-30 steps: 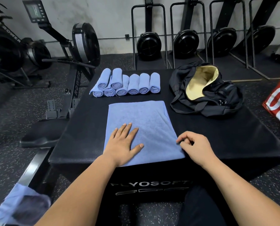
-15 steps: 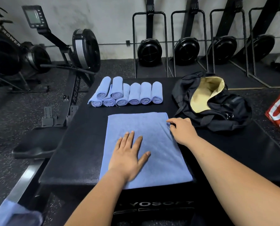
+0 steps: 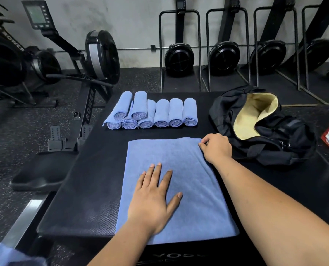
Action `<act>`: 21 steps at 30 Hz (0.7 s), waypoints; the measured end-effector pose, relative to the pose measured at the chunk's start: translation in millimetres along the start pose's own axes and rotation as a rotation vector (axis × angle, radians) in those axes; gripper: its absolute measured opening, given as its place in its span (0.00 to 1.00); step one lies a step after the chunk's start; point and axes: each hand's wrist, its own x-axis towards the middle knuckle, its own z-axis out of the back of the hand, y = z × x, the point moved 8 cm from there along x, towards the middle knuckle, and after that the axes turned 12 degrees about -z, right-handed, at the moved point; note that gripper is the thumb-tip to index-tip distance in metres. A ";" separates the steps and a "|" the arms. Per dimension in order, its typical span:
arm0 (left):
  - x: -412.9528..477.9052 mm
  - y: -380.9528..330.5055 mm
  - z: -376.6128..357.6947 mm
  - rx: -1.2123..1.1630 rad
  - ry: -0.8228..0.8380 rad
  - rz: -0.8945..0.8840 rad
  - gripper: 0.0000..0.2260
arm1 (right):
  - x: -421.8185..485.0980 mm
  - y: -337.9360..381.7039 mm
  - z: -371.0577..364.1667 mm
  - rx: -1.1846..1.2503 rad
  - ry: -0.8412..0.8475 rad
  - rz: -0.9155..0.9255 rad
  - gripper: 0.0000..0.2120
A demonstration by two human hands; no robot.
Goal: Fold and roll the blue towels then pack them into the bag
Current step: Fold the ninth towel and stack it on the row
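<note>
your left hand (image 3: 154, 198) rests, fingers spread, on the blue towel (image 3: 188, 179) on the plyo box (image 3: 87, 189); your right hand (image 3: 216, 148) pinches its 1 o'clock corner. folding step, i judge: next carry it toward 9 o'clock.

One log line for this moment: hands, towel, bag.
left hand flat on towel | right hand pinches its far right corner | rolled towels stacked behind | bag open

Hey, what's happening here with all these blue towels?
A person is working on a blue towel spread on a black padded box. The left hand lies flat on it; the right hand pinches its far right corner. Rolled towels sit behind, beside an open black bag showing no towels inside.
</note>
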 end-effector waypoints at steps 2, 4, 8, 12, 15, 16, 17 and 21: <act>0.5 0.4 -0.6 0.006 0.008 0.001 0.35 | 2.8 2.7 -2.0 -0.019 -0.008 0.002 0.07; 0.2 0.3 -0.7 0.008 0.008 0.001 0.35 | 3.7 5.5 -1.6 -0.087 -0.055 0.034 0.04; -0.1 1.3 -0.6 -0.006 -0.008 0.003 0.35 | 2.2 6.9 -4.5 -0.165 -0.067 0.060 0.08; -1.1 1.4 -1.6 -0.011 -0.005 0.004 0.34 | 3.6 11.6 -0.7 -0.142 -0.075 0.070 0.04; -1.4 1.1 -0.1 -0.007 -0.002 0.002 0.35 | 6.0 8.8 8.0 -0.093 -0.135 0.024 0.02; -1.2 1.4 0.0 -0.005 -0.002 0.004 0.35 | 6.4 7.4 9.7 -0.095 -0.150 0.008 0.03; -0.9 1.3 0.2 -0.005 -0.001 0.005 0.35 | 6.2 5.8 11.2 -0.095 -0.163 -0.004 0.03; -0.7 1.9 -0.8 -0.011 -0.006 0.006 0.34 | -3.3 8.8 18.9 -0.034 -0.238 0.004 0.07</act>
